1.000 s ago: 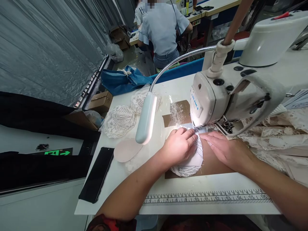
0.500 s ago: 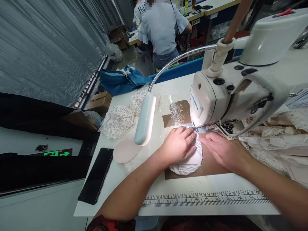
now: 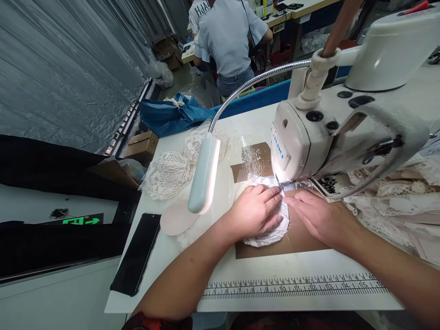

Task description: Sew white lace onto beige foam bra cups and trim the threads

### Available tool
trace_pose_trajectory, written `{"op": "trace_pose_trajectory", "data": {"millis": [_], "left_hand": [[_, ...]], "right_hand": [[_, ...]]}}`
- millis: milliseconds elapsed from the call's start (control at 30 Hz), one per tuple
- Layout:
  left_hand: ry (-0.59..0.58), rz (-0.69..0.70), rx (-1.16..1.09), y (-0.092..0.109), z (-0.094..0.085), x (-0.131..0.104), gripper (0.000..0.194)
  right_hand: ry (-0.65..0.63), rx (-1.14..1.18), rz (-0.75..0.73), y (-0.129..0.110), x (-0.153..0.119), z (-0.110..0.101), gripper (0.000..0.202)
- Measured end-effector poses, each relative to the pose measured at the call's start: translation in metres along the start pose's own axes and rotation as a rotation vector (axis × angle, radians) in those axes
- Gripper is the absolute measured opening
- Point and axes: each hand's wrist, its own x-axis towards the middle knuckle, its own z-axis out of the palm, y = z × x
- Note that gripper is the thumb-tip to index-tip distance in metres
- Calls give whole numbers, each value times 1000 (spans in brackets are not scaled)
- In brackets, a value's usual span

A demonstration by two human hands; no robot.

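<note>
A round white lace piece (image 3: 270, 237) lies under the needle end of a white sewing machine (image 3: 287, 137). My left hand (image 3: 256, 211) rests flat on it, fingers stretched toward the presser foot and covering much of the lace. From the other side, my right hand (image 3: 319, 215) has its fingers pressed together, with the tips at the lace edge close to the foot. The needle itself is hard to make out. Beneath the lace and my right hand is a brown sheet (image 3: 299, 238) on the white table.
Left of the lamp (image 3: 204, 176) are lace pieces (image 3: 168, 174), a pale oval piece (image 3: 178, 217) and a black phone (image 3: 135, 254). A ruler strip (image 3: 295, 288) runs along the front edge. More lace fabric (image 3: 395, 201) is heaped right. A person (image 3: 225, 41) sits beyond the table.
The lace piece has turned a little and moved slightly toward the machine under my left hand. Both hands keep nearly the same place. The view has shifted slightly.
</note>
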Motion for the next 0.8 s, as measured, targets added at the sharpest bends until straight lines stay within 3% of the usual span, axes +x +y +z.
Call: {"op": "trace_pose_trajectory", "data": {"millis": [300,600,800], "left_hand": [[48,20,-20,0,0,2,42],[197,60,-84,0,9,4,33],[215,19,-79,1,7,6,35]], "right_hand": [[95,-30,-5,-1,2,5,40],[109,16,-27,2,-1,5,40],[80,49,-7,4,-1,5,40]]}}
